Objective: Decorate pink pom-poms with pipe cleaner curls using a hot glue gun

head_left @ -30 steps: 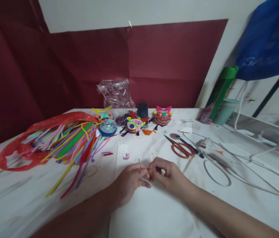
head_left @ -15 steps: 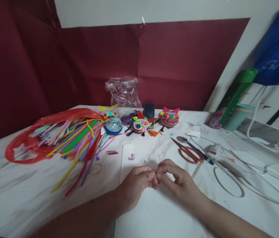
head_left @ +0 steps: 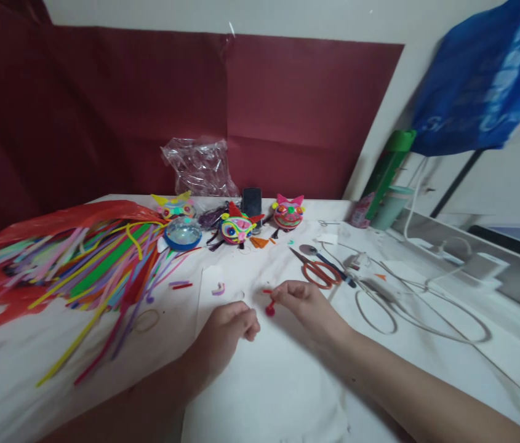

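1. Nearest us, our left hand (head_left: 234, 323) is over the left part of the sheet (head_left: 260, 394), fingers curled in; we cannot tell whether it holds anything.
2. Our right hand (head_left: 303, 301), apart from the left, pinches the red piece (head_left: 269, 310) narrowly between thumb and fingers. We see its round end below the fingertips, over the sheet and short of its far edge. A red bit juts out above; we cannot tell whether it is joined.
3. Left of the sheet's left edge, we have a band (head_left: 159, 319) on the desk (head_left: 10, 381).
4. Just inside the sheet's far left corner, we see a curled scrap (head_left: 218, 289).
5. Toward the desk's right edge lie our scissors (head_left: 315, 264), then cables (head_left: 375, 314).
6. Toward the desk's left edge, strips (head_left: 107, 264) spill from a red bag (head_left: 112, 210).
7. Farthest, near the desk's far edge, we see three craft heads (head_left: 236, 229), a phone (head_left: 252, 200) and clear wrap (head_left: 199, 166).
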{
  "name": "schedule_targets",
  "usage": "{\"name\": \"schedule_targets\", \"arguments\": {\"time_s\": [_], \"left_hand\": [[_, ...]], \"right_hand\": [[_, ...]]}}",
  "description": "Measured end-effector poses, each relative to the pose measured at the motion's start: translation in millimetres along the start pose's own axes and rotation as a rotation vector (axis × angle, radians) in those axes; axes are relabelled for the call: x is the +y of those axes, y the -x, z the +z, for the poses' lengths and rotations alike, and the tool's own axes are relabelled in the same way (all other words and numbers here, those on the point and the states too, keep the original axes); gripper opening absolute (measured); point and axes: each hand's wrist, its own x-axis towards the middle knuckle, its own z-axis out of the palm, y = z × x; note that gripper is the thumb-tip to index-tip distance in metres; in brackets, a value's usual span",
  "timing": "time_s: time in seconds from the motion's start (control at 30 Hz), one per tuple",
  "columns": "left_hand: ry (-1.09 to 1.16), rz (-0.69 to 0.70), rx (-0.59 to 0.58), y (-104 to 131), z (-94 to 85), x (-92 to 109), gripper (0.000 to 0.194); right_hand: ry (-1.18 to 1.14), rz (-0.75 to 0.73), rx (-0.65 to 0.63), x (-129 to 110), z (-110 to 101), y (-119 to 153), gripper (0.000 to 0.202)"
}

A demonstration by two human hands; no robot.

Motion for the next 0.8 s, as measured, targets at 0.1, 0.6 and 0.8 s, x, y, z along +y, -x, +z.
{"name": "schedule_targets", "arguments": {"time_s": [0.1,0.6,0.8], "left_hand": [[-0.28,0.044,-0.039,4,2.5,0,0.021],[-0.886,0.372,-0.244,8,3.4,-8,0.021],[-0.917,0.403,-0.285,7,3.1,-9,0.019]], "right_hand": [[0.366,0.055,0.026,2,-9,-10,0.028],[0.954,-0.093,-0.128,13,-29,-23,0.02],[0.964,-0.206,-0.231,16,-26,-19,0.022]]}}
